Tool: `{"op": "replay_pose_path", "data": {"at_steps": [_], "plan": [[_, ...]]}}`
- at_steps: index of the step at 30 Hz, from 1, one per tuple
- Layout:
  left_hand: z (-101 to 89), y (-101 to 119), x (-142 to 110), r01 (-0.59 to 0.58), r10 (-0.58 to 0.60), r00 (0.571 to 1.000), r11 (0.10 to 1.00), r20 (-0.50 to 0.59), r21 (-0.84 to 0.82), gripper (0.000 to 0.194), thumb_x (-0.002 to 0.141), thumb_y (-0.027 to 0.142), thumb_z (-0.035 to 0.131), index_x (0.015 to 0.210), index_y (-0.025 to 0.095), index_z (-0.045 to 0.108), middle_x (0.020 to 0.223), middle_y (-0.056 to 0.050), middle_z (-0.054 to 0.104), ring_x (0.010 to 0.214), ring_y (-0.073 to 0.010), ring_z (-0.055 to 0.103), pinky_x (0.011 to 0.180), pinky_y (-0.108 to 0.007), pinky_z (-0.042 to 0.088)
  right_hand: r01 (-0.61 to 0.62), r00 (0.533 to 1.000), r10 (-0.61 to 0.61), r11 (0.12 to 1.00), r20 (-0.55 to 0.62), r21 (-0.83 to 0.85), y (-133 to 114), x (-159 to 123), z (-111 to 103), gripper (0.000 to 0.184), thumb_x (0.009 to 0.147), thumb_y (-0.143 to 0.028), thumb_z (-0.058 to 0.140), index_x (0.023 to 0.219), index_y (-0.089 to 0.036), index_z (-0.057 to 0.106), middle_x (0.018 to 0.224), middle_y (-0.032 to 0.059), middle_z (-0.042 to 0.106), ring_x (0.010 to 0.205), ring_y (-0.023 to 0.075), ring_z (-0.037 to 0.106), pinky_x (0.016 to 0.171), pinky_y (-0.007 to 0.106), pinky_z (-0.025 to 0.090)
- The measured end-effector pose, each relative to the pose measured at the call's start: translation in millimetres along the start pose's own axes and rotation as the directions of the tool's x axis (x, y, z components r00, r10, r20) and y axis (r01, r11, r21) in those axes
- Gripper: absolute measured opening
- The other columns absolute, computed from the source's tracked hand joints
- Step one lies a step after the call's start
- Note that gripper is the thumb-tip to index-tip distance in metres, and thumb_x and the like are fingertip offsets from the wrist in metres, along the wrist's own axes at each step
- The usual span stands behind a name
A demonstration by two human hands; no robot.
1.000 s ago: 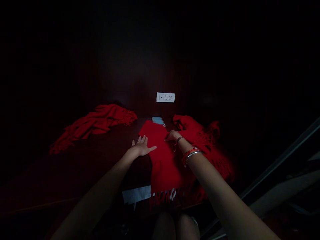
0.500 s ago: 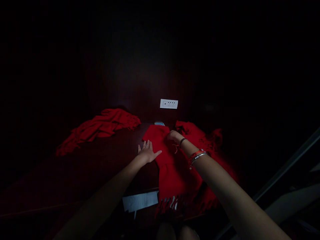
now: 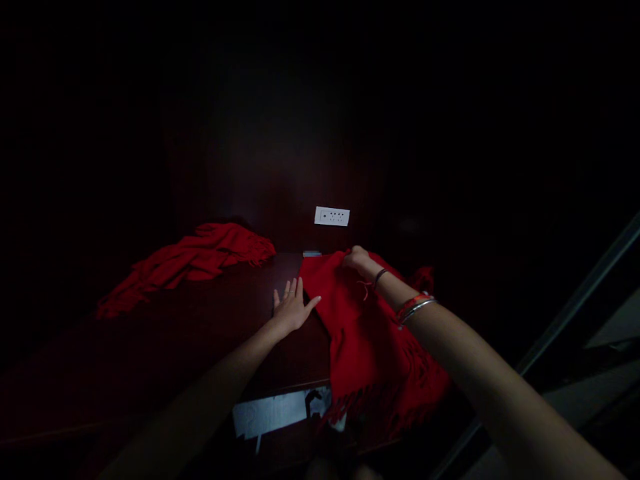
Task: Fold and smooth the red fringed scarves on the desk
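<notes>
A red fringed scarf (image 3: 350, 333) lies over the dark tabletop, its tasselled end hanging past the front edge. My right hand (image 3: 357, 259) is closed on the scarf's far part and lifts some of it; the fingertips are partly hidden. To the left of the cloth, my left hand (image 3: 291, 308) rests with fingers spread, its thumb close to the scarf's edge. Bangles and a dark band circle the right wrist. Farther left lies a second red fringed scarf (image 3: 200, 257), loosely crumpled.
A white socket plate (image 3: 332, 216) is on the dark back wall. A small flat pale item (image 3: 313, 254) lies at the wall's foot. Below the front edge of the table (image 3: 280, 385) shows a pale strip (image 3: 270, 415). A diagonal rail (image 3: 575, 320) runs at right. Much is too dark to see.
My right hand has moved slightly right and up, drawing the scarf's far part with it. The scarf's left edge has shifted right, away from my left hand. The view has shifted slightly.
</notes>
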State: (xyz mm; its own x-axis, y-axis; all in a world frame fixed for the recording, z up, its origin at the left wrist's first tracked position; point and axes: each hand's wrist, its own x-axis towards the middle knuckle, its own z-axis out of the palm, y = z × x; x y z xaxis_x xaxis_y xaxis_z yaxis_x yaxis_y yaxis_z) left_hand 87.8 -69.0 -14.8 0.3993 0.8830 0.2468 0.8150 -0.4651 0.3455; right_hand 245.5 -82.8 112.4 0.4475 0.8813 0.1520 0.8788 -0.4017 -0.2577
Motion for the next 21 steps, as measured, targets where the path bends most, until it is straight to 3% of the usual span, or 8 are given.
{"op": "replay_pose_path", "data": {"at_steps": [3, 6, 9, 11, 14, 17, 19, 21], "plan": [[-14.3, -7, 10, 0.046, -0.077, 0.979, 0.985, -0.19, -0.163, 0.072, 0.078, 0.056, 0.021, 0.131, 0.01, 0.007, 0.136, -0.011, 0.011, 0.124, -0.0244, 0.005, 0.096, -0.051, 0.006, 0.049, 0.996, -0.042, 0.995, -0.082, 0.092, -12, 3, -64, 0.028, 0.062, -0.016, 0.058, 0.088, -0.01, 0.055, 0.08, 0.0061, 0.059, 0.069, 0.0133, 0.057, 0.052, 0.018, 0.043], [-35.6, -23, 20, 0.082, -0.244, 0.918, 0.889, -0.314, -0.451, 0.066, 0.081, 0.048, 0.023, 0.131, 0.008, 0.007, 0.135, -0.015, 0.014, 0.124, -0.0245, 0.009, 0.097, -0.046, 0.011, 0.189, 0.978, -0.128, 0.883, -0.166, 0.429, -41, -6, -125, 0.031, 0.061, -0.005, 0.056, 0.091, -0.009, 0.05, 0.072, 0.0029, 0.056, 0.063, 0.0125, 0.056, 0.052, 0.022, 0.045], [-54.8, -47, 29, 0.046, -0.407, 0.846, 0.701, -0.345, -0.712, 0.059, 0.084, 0.043, 0.02, 0.128, 0.005, 0.017, 0.132, -0.017, 0.023, 0.122, -0.0219, 0.018, 0.099, -0.035, 0.016, 0.299, 0.954, -0.2, 0.728, -0.226, 0.618, -77, -17, -165, 0.038, 0.061, -0.001, 0.056, 0.096, -0.013, 0.045, 0.073, -0.0003, 0.054, 0.063, 0.0114, 0.055, 0.054, 0.026, 0.046], [-63.3, -62, 32, 0.038, -0.441, 0.841, 0.626, -0.314, -0.779, 0.056, 0.085, 0.042, 0.013, 0.125, 0.005, 0.025, 0.127, -0.016, 0.033, 0.117, -0.021, 0.029, 0.096, -0.034, 0.024, 0.328, 0.944, -0.246, 0.661, -0.218, 0.675, -92, -20, -178, 0.031, 0.062, -0.003, 0.057, 0.09, -0.013, 0.046, 0.073, -0.0004, 0.053, 0.064, 0.0115, 0.055, 0.056, 0.027, 0.046], [-68.5, -79, 32, 0.06, -0.377, 0.913, 0.5, -0.155, -0.864, 0.059, 0.083, 0.048, 0.005, 0.126, 0.012, 0.025, 0.123, -0.014, 0.04, 0.111, -0.0212, 0.04, 0.086, -0.037, 0.035, 0.323, 0.944, -0.261, 0.61, -0.201, 0.724, -90, -18, -172, 0.021, 0.063, -0.005, 0.058, 0.08, -0.012, 0.047, 0.07, -0.0005, 0.053, 0.063, 0.01, 0.054, 0.057, 0.026, 0.045], [-62.9, -80, 27, 0.102, -0.209, 0.978, 0.405, 0.016, -0.909, 0.063, 0.079, 0.056, 0.008, 0.128, 0.018, 0.019, 0.126, -0.012, 0.036, 0.114, -0.0203, 0.035, 0.086, -0.038, 0.034, 0.244, 0.968, -0.197, 0.616, -0.153, 0.749, -58, -10, -137, 0.018, 0.063, -0.004, 0.056, 0.077, -0.011, 0.047, 0.066, -0.0013, 0.052, 0.058, 0.0078, 0.053, 0.055, 0.023, 0.043], [-53.0, -71, 20, 0.119, -0.044, 0.993, 0.492, 0.112, -0.862, 0.067, 0.076, 0.059, 0.019, 0.128, 0.016, 0.021, 0.127, -0.013, 0.035, 0.115, -0.0202, 0.034, 0.089, -0.036, 0.032, 0.148, 0.988, -0.134, 0.646, -0.08, 0.749, -24, -4, -105, 0.018, 0.063, 0.0, 0.052, 0.075, -0.013, 0.048, 0.061, -0.0025, 0.052, 0.054, 0.0075, 0.052, 0.053, 0.021, 0.044], [-40.1, -55, 13, 0.08, 0.122, 0.971, 0.646, 0.207, -0.759, 0.073, 0.069, 0.06, 0.038, 0.125, 0.015, 0.027, 0.127, -0.013, 0.035, 0.116, -0.0216, 0.032, 0.092, -0.034, 0.028, 0.035, 0.999, -0.032, 0.718, -0.017, 0.695, 15, -1, -72, 0.018, 0.061, 0.0, 0.053, 0.072, -0.013, 0.049, 0.055, -0.0034, 0.051, 0.049, 0.008, 0.051, 0.049, 0.02, 0.043]]}}
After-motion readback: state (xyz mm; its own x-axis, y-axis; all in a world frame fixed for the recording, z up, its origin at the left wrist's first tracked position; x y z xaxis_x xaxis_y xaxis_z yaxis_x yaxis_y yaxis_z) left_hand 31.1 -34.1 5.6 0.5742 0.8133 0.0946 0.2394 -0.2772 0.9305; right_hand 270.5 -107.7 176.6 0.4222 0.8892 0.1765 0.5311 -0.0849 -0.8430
